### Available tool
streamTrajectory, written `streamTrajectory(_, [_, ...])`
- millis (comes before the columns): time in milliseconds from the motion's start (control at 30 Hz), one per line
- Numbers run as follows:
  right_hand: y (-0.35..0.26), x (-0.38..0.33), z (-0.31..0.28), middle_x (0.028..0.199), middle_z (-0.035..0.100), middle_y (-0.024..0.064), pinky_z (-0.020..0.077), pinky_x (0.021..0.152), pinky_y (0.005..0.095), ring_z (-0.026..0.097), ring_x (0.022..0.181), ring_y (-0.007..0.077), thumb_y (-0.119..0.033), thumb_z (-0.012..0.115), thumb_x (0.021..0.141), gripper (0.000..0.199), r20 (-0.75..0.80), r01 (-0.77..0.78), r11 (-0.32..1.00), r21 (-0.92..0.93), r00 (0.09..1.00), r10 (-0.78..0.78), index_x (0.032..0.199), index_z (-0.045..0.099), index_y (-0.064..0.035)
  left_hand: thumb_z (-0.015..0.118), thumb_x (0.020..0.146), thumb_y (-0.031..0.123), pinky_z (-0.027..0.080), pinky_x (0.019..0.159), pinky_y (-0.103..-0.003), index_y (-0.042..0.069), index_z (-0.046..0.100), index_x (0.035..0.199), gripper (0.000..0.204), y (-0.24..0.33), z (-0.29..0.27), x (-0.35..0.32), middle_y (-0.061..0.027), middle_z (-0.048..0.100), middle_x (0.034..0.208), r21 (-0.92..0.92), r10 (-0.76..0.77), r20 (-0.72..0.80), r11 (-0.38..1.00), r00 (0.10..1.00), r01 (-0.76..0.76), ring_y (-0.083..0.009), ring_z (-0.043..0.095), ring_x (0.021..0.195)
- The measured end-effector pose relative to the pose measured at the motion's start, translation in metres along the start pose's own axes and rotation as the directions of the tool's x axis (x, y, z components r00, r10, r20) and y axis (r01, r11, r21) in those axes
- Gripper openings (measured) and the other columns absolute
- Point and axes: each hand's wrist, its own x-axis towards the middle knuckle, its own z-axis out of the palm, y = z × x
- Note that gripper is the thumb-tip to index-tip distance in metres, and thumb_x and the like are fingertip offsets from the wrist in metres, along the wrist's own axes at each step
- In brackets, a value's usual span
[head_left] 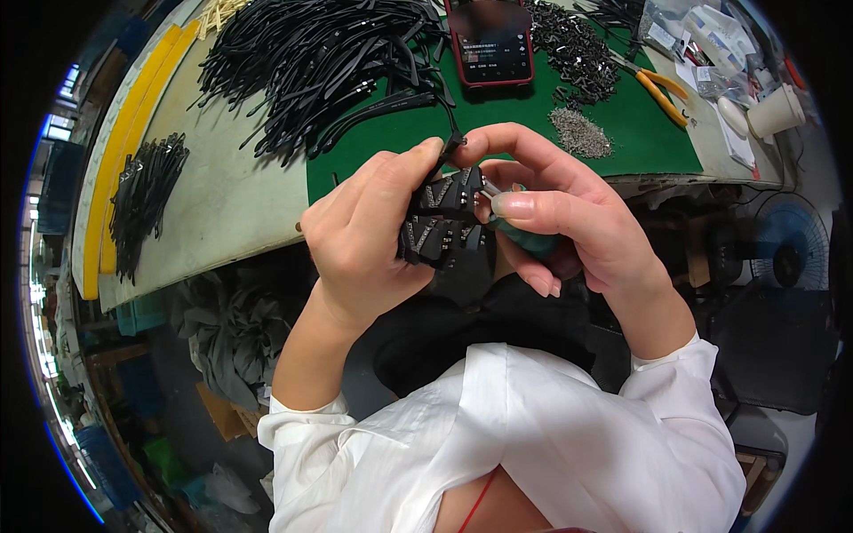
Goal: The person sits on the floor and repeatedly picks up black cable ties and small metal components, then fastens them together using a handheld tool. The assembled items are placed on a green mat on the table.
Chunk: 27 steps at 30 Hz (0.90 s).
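Note:
My left hand is closed round a bundle of black eyeglass temples, with their hinge ends facing right. One temple sticks up between its thumb and fingers. In my right hand is a screwdriver with a green handle, its metal shank pointing at the hinge ends. The right index finger reaches to the raised temple's end. Both hands are held up in front of the table's near edge. Whether the screwdriver's tip touches a hinge is hidden by the fingers.
A large heap of black temples covers the back left of a green mat. Behind my hands lie a phone, small black parts, tiny metal pieces and orange-handled pliers. A white cup stands right.

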Motion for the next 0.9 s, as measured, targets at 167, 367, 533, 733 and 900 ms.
streamTrajectory(167, [0.003,0.0,0.004,0.082,0.059,0.0047,0.0363,0.04,0.0186,0.052,0.047,0.007,-0.02,0.052,0.1,0.029,-0.067,0.011,0.999,-0.041,0.998,-0.013,0.126,0.046,-0.0069,0.077,0.065,0.0,0.051,0.058,-0.028,-0.004,0.066,0.107,0.043,0.004,-0.004,0.002,-0.0127,0.067,0.078,0.044,0.013,0.055,0.999,0.998,-0.016,-0.0215,0.066,0.064])
streamTrajectory(367, [0.019,0.005,0.004,0.074,0.062,0.0102,0.0427,0.046,0.0271,0.06,0.051,0.0183,-0.014,0.055,0.098,0.03,-0.138,0.23,0.81,-0.54,0.925,-0.355,0.122,0.041,-0.0026,0.071,0.054,0.001,0.047,0.05,-0.033,-0.004,0.064,0.103,0.05,-0.006,0.0,0.003,-0.0121,0.06,0.073,0.046,0.048,0.076,0.998,0.996,-0.051,-0.0274,0.06,0.058])
streamTrajectory(533, [0.051,0.023,-0.004,0.075,0.063,0.0178,0.0502,0.053,0.0415,0.064,0.059,0.0363,-0.01,0.067,0.085,0.052,0.117,0.273,0.115,-0.955,0.706,-0.699,0.128,0.039,0.001,0.068,0.056,-0.001,0.047,0.053,-0.036,0.001,0.062,0.103,0.048,-0.01,0.002,0.0,-0.0117,0.06,0.077,0.189,-0.017,0.211,0.982,0.977,-0.024,-0.0296,0.061,0.062])
streamTrajectory(733, [0.041,-0.003,-0.022,0.079,0.064,0.0221,0.051,0.057,0.0458,0.065,0.063,0.0396,-0.015,0.069,0.084,0.058,-0.06,0.055,0.207,-0.977,0.857,-0.511,0.131,0.039,0.0011,0.066,0.067,-0.002,0.052,0.064,-0.04,0.004,0.061,0.103,0.037,-0.051,-0.005,0.023,-0.0135,0.068,0.086,0.445,-0.205,0.119,0.886,0.971,0.132,-0.0342,0.067,0.077])
streamTrajectory(900, [0.018,-0.028,-0.065,0.084,0.063,0.0183,0.0504,0.066,0.0411,0.066,0.073,0.0362,-0.014,0.068,0.085,0.049,-0.239,-0.11,0.259,-0.959,0.806,-0.542,0.129,0.048,-0.0064,0.079,0.076,0.02,0.053,0.072,-0.042,0.005,0.07,0.106,0.034,-0.094,0.013,0.031,-0.0178,0.07,0.085,0.53,-0.456,0.342,0.816,0.822,0.231,-0.0363,0.068,0.08])
